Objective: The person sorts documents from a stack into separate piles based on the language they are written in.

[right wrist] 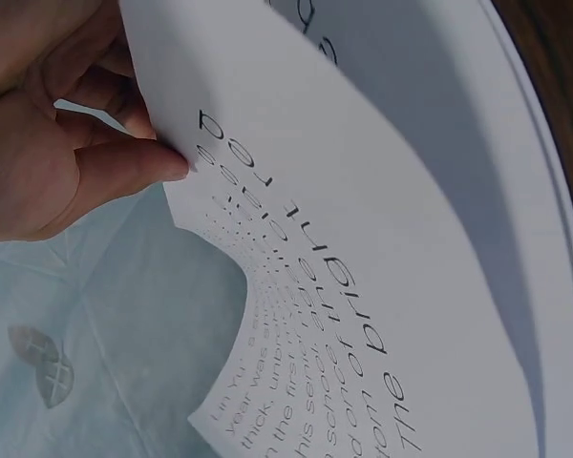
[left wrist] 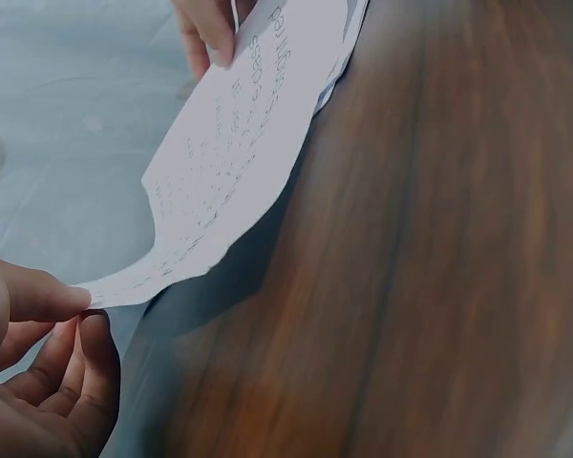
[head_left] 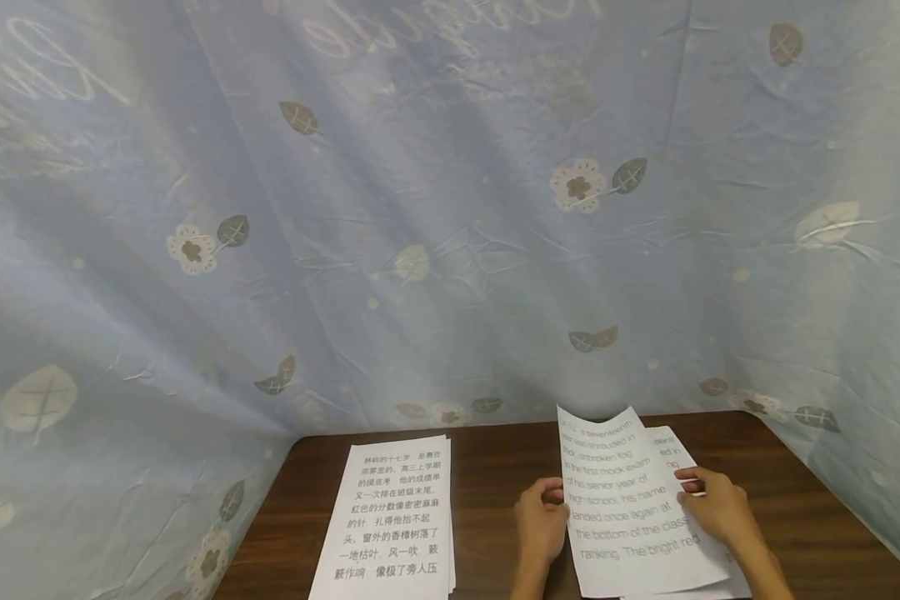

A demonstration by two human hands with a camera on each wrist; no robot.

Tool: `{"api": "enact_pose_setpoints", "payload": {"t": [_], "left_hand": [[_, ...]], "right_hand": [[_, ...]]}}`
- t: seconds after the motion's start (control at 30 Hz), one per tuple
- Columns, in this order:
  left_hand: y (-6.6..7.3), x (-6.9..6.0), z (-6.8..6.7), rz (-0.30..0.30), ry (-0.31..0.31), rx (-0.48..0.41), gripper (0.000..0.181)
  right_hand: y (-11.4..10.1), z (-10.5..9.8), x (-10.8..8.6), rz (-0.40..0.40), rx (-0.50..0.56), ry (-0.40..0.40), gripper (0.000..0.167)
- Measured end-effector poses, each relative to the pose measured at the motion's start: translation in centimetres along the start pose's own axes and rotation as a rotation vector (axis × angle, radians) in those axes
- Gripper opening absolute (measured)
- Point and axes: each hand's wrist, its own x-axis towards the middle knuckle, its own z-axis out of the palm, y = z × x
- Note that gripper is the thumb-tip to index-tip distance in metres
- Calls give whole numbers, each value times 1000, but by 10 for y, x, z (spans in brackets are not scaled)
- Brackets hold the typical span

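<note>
A white sheet of paper (head_left: 622, 508) with English print is lifted and bowed above a similar stack of papers (head_left: 667, 450). At its left edge my left hand (head_left: 542, 521) pinches it between thumb and fingertips, as the left wrist view shows for the left hand (left wrist: 53, 353). The right hand (head_left: 716, 504) grips the opposite edge, and in the right wrist view the thumb of that right hand (right wrist: 86, 143) lies on the printed face. Part of the stack is hidden beneath the raised sheet.
A second stack of papers (head_left: 390, 517) with Chinese print lies to the left on the dark wooden table (head_left: 487, 475). A pale blue cloth (head_left: 450, 250) with leaves and flowers hangs behind the table and along its sides.
</note>
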Motion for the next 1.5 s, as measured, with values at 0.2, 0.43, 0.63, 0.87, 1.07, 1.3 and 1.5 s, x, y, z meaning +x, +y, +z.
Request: {"api": "enact_pose_setpoints", "payload": {"t": [0.2, 0.43, 0.63, 0.87, 1.07, 1.3, 1.5], "left_hand": [[1, -6, 13, -16, 4, -13, 38], [3, -7, 20, -19, -4, -8, 37], [2, -7, 22, 6, -11, 36, 38], [4, -10, 28, 10, -36, 81, 36], [2, -12, 32, 8, -56, 87, 37], [-2, -14, 33, -11, -79, 89, 34], [-3, -12, 30, -71, -96, 48, 34]], "right_hand": [[10, -7, -2, -10, -36, 10, 35], [20, -15, 0, -9, -59, 0, 36], [26, -17, 0, -13, -53, -12, 40], [33, -20, 0, -34, -87, -3, 37], [37, -20, -1, -33, -87, -10, 38], [38, -20, 0, -28, -91, -27, 40], [37, -19, -1, -10, -120, -30, 40]]}}
